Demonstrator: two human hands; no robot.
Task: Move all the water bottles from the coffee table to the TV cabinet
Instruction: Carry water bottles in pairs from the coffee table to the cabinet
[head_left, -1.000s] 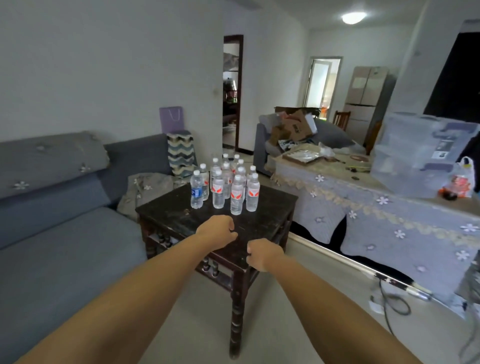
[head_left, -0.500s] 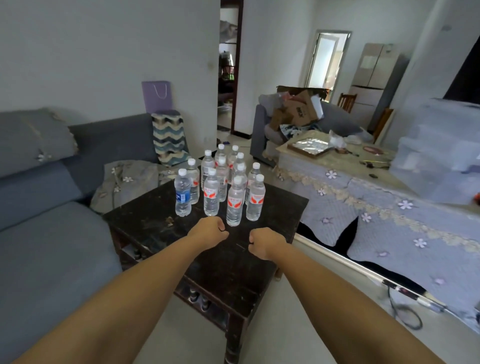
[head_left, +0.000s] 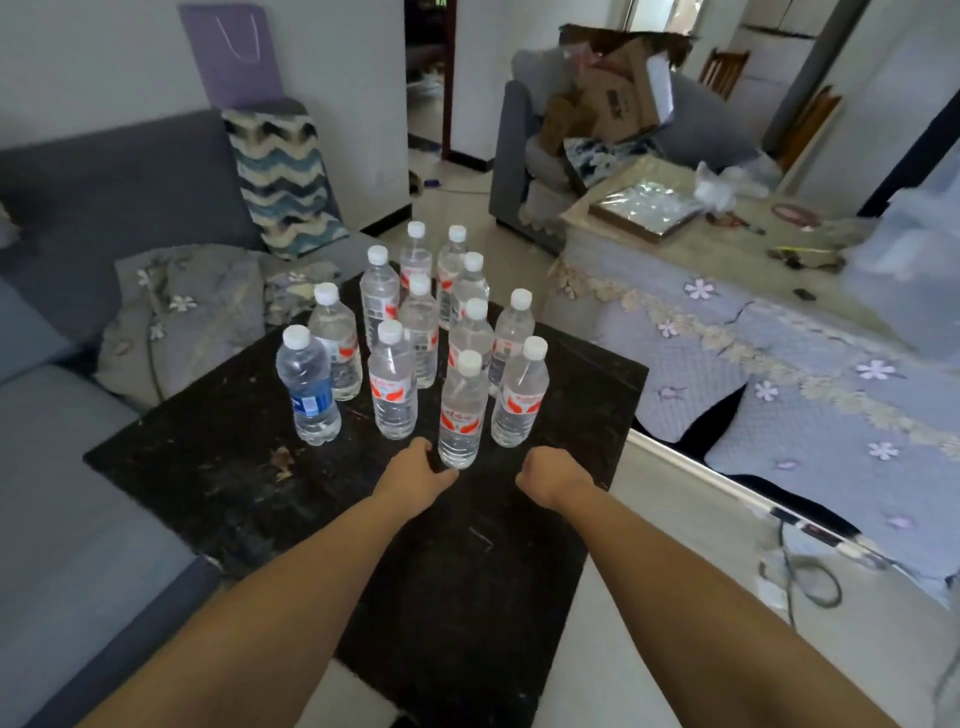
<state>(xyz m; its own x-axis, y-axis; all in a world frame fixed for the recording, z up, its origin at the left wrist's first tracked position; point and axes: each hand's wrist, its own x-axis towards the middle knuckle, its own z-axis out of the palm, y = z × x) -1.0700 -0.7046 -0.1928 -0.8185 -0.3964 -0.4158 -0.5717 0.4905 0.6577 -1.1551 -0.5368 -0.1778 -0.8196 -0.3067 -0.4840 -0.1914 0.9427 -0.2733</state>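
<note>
Several clear water bottles with white caps stand clustered on the far half of the dark wooden coffee table (head_left: 218, 467). Most carry red-and-white labels; one at the left, the blue-label bottle (head_left: 308, 387), differs. The nearest bottle (head_left: 462, 413) stands at the front of the group. My left hand (head_left: 415, 475) is a curled fist just left of that bottle's base, holding nothing. My right hand (head_left: 550, 478) is also curled and holds nothing, a short way to the bottle's right. A long low cabinet under a floral cloth (head_left: 779, 332) runs along the right.
A grey sofa (head_left: 62, 467) flanks the table on the left, with a folded blanket (head_left: 182, 317) on it. The cabinet top holds a foil-wrapped tray (head_left: 644, 205) and a clear plastic bin (head_left: 914, 260). Cables (head_left: 800, 577) lie on the floor at the right.
I have come closer to the coffee table and look down more steeply. Both fists have advanced toward the front bottle; the left one now sits right by its base.
</note>
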